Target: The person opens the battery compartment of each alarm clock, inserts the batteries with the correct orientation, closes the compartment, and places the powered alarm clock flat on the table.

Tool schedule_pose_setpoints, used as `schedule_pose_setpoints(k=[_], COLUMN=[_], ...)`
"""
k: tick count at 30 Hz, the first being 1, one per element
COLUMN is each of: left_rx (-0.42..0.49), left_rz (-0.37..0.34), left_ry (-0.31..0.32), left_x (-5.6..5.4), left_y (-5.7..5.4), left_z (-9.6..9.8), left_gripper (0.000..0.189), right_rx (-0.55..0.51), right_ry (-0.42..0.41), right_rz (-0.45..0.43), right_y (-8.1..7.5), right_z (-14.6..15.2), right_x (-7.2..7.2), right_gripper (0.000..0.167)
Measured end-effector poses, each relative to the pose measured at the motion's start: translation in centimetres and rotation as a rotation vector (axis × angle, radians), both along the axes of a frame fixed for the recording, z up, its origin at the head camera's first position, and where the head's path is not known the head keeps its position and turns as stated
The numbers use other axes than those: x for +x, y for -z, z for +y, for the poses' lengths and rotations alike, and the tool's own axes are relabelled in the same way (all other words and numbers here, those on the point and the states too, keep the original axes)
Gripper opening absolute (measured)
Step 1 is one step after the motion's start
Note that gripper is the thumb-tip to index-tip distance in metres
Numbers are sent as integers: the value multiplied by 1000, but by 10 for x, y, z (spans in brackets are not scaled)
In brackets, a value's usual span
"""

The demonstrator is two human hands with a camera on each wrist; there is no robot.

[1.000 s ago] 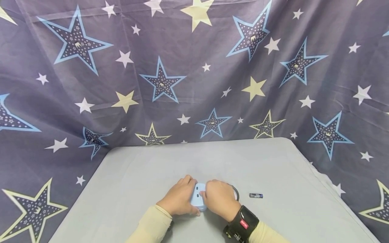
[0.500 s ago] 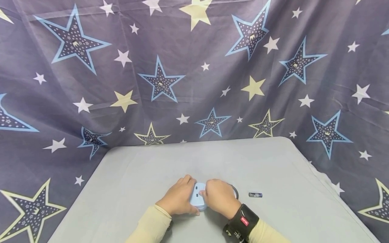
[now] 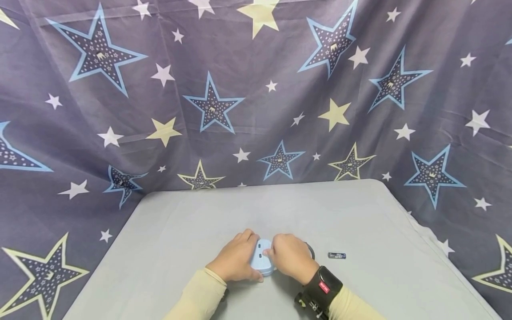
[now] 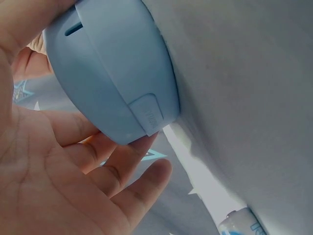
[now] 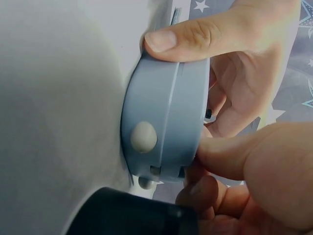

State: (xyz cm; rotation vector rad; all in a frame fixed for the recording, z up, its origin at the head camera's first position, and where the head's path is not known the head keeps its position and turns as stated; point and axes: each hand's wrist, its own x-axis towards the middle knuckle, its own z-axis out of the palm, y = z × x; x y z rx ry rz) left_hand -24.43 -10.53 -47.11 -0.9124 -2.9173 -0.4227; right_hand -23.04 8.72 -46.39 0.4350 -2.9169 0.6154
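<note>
starry backdrop (image 3: pixel 248 58), grey table (image 3: pixel 200 218), blue device (image 3: pixel 262 262)

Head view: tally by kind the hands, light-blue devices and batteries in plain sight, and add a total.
Hands: 2 (left hand, right hand)
Light-blue device: 1, partly covered
Battery: 1
Total: 4

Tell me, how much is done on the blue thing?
Looks done: the blue case sits on the table, held by the left hand. In hand: the right hand is at the case's other side, thumb touching it; what its fingers hold is hidden. Left, perhaps: the battery lies apart, so it may still need to go in.
</note>
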Motion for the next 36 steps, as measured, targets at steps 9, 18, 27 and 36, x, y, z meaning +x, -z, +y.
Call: schedule_pose_setpoints(k=[9,18,27,36], left_rx=[-11,-2,-25,-34], left_rz=[8,20,7,-5], left_ry=[-6,2,1,-22], left_x=[-2,1,2,0], left_y=[2,-1,-2,1], left_z=[-2,-4,-1,-3], left_gripper=[106,101,101,103], right_rx=[-15,-37,-49,-49], right_ry=[0,-3,3,-15], right_rz=[-15,-40,-47,-41], right_y=[-1,0,3,2], right_z=[-1,-2,1,-2], right_x=[-1,-2,-2,-1], right_gripper=[41,39,39,38])
